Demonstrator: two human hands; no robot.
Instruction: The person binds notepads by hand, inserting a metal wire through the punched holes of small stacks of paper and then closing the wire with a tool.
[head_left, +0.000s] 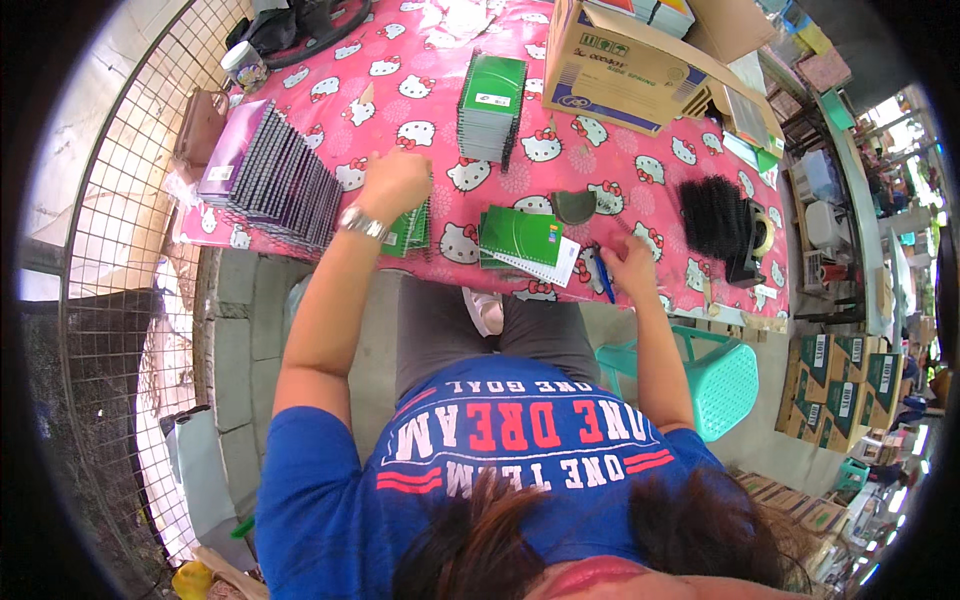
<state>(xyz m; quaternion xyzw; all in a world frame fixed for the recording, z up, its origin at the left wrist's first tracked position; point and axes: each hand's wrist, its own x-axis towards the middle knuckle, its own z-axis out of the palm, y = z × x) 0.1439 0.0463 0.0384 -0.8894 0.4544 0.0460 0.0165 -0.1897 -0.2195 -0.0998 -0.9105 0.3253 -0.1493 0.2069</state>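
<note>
My left hand (398, 182), with a metal watch at the wrist, is curled just above a small stack of green notebooks (408, 236). Its fingertips are hidden, so what they hold, if anything, does not show. Near the front edge my right hand (632, 268) rests with fingers apart beside a blue pen (603, 275). Between my hands lie more green notebooks (522, 234), with white spiral-edged sheets (552, 264) sticking out from under them. A dark half-round piece (573, 207) lies just behind these.
Tall stacks of purple spiral notebooks (265, 180) and green ones (492, 105) stand on the pink tablecloth (415, 105). A cardboard box (620, 75) occupies the back right. Black plastic coils (712, 220) and a tape dispenser (748, 245) sit at right. A turquoise stool (722, 385) stands below.
</note>
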